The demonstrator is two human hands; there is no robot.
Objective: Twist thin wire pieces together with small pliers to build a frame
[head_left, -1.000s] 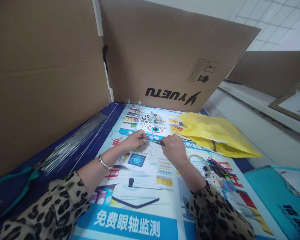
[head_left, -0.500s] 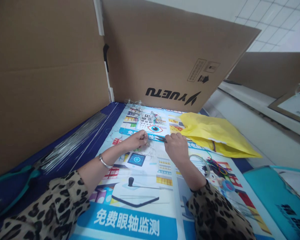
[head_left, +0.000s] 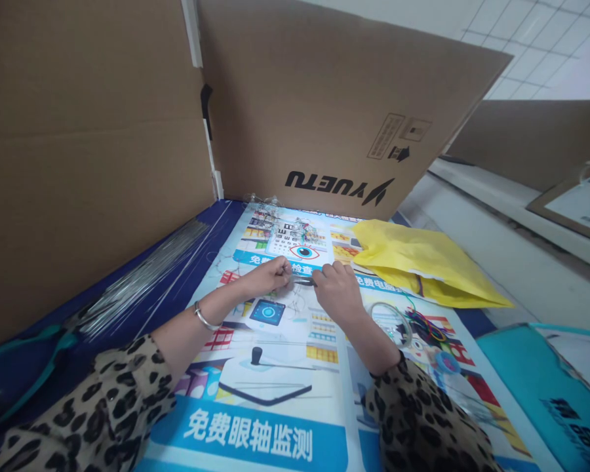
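My right hand [head_left: 338, 292] is closed around small pliers [head_left: 302, 280], their dark jaws pointing left. The jaw tips are beside the fingers of my left hand [head_left: 270, 275], which is closed in a pinch. Thin wire [head_left: 295, 301] loops below those fingertips and is faint against the print. Whether the jaws touch the wire, I cannot tell. Both hands are above a printed poster [head_left: 250, 432] that covers the table.
A bundle of straight wires [head_left: 142, 282] and teal-handled pliers [head_left: 44, 367] lie at left. Tangled wire pieces [head_left: 302, 229] are at the back. On the right are a yellow bag [head_left: 423, 262], colored cords [head_left: 425, 328] and a teal packet [head_left: 545, 387]. Cardboard walls [head_left: 324, 98] stand behind.
My right hand has moved slightly left with the pliers, bringing their jaws right up to my left fingers. My left hand has stayed nearly still.
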